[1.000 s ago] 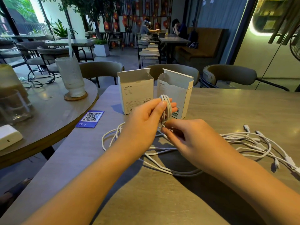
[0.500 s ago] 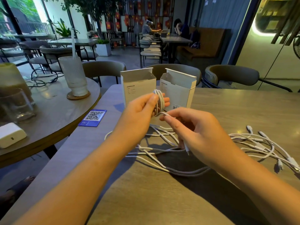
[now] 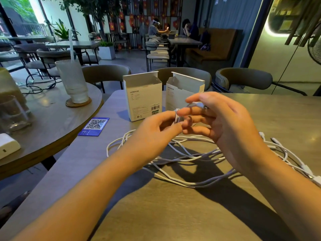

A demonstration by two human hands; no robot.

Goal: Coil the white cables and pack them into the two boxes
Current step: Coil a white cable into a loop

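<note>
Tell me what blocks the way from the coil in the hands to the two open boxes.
Nothing visible does. The coil, pinched by the left hand and right hand, sits just before the left box and right box, both tops open.

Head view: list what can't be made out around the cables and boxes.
- Small coil: loop count hidden by left hand and motion blur.
- Connector in right hand: type blurred.
- Right box: lower front covered by the hands.
- Both boxes' insides, left box included: hidden by front walls.
- Loose cables: far right ends cut off by frame edge.
</note>
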